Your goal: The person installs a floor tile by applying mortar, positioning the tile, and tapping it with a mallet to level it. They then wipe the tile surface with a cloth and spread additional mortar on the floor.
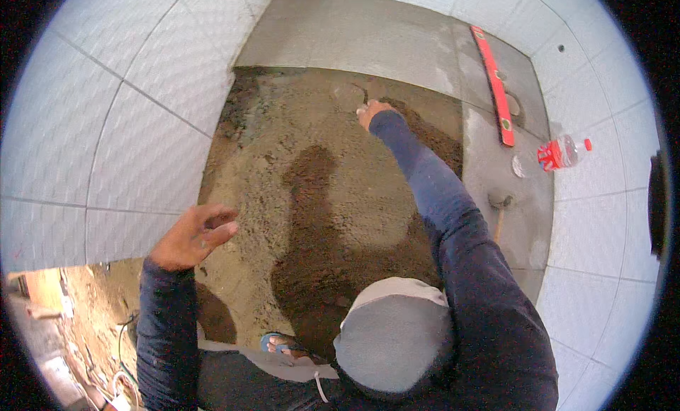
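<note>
My right hand (373, 113) reaches to the far part of the sandy mortar bed (354, 163), its fingers closed round the handle of a trowel (352, 94). The trowel's blade lies on the mortar just short of the far grey floor tiles (347, 30) and blends with the wet surface. Off to the left, my left hand (195, 235) hangs in the air near the white tiled wall, fingers loosely bent and thumb apart, holding nothing. Dark shadows fall across the mortar between my arms.
On the right-hand grey tiles lie a red spirit level (494, 85), a red-labelled plastic bottle (563, 153) on its side, a clear round plastic piece (519, 166) and a mallet (500, 200). A round opening (513, 104) sits beside the level. White tiled walls (152, 92) enclose the floor.
</note>
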Motion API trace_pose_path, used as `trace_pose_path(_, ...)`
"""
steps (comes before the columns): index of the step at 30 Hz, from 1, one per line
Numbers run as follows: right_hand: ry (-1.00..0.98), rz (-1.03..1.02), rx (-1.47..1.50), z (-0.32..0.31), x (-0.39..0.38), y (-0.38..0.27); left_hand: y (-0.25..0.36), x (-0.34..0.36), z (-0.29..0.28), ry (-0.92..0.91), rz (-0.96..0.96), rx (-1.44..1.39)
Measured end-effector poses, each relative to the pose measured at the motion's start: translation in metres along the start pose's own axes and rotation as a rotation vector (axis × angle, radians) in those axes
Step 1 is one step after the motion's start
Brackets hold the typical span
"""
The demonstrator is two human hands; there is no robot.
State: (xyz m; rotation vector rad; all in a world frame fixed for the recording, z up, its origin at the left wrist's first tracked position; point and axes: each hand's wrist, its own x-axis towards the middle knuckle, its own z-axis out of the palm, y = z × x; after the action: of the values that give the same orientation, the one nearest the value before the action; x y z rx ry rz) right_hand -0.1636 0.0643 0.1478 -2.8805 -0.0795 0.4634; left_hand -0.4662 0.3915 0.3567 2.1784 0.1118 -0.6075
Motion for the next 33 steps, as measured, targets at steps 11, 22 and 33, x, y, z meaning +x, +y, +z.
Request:
trace_pose_path(11, 0.137, 0.350, 0.119, 0.004, -0.024, 0.192, 0.016, 0.008, 0.005, -0.078, -0.060, 0.007)
trace_pose_path(22, -0.067, 0.681, 0.890, -0.003, -0.045, 0.139, -0.002, 0.019, 0.006, -0.063, 0.057, 0.179)
trace_pose_path(33, -0.247, 0.107, 0.723, 0.132, -0.163, 0.073, 0.002, 0.016, -0.007, 0.139, 0.220, 0.231)
